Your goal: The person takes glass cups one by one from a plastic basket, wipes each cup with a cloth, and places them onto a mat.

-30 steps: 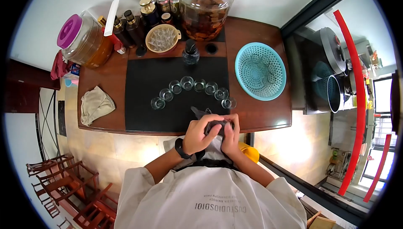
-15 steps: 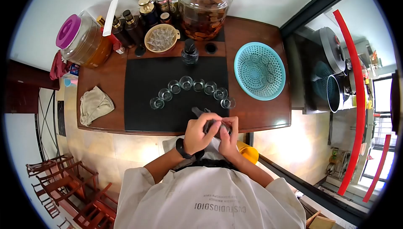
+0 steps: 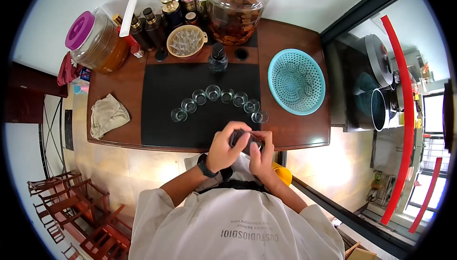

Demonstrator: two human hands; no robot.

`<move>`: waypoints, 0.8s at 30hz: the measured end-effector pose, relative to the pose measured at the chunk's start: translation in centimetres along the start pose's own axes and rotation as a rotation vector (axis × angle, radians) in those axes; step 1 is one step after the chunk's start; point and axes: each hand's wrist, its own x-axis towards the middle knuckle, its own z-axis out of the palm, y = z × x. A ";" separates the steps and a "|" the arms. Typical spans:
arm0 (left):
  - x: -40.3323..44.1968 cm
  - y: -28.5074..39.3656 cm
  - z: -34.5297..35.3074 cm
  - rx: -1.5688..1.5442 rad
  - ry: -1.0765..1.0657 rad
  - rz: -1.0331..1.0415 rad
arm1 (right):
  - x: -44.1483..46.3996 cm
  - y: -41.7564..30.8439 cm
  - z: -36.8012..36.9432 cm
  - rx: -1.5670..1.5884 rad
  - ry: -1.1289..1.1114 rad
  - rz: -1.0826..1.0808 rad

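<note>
My left hand (image 3: 227, 146) and my right hand (image 3: 261, 155) are close together at the table's front edge, fingers wrapped round a dark cloth (image 3: 246, 142). Whether a glass is inside the cloth is hard to make out. Just beyond my hands, several small clear glasses stand in an arc on the black mat (image 3: 190, 134); the top one (image 3: 213, 93) is near the mat's middle, and the rightmost (image 3: 259, 116) is nearest my hands.
A blue basket (image 3: 276, 95) with several glasses stands at the right. A beige cloth (image 3: 109, 115) lies at the left. Behind are a dark glass bottle (image 3: 218, 60), a bowl (image 3: 203, 37), two large jars (image 3: 236, 17) (image 3: 102, 45), bottles and cans.
The dark cloth's loose end, which stuck out beyond my left hand, no longer shows there. Both hands have turned and shifted slightly around the cloth. The glasses have kept their places.
</note>
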 end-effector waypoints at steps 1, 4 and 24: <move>-0.3 -0.3 -0.1 0.011 -0.055 0.065 | -0.1 0.2 0.4 0.091 0.053 0.032; 0.4 0.6 -1.1 0.231 -0.247 0.389 | -0.5 0.1 0.1 0.647 0.046 0.516; 0.2 1.9 -2.8 -0.480 -0.302 -0.273 | 1.4 -1.9 -0.9 -0.259 -0.049 -0.356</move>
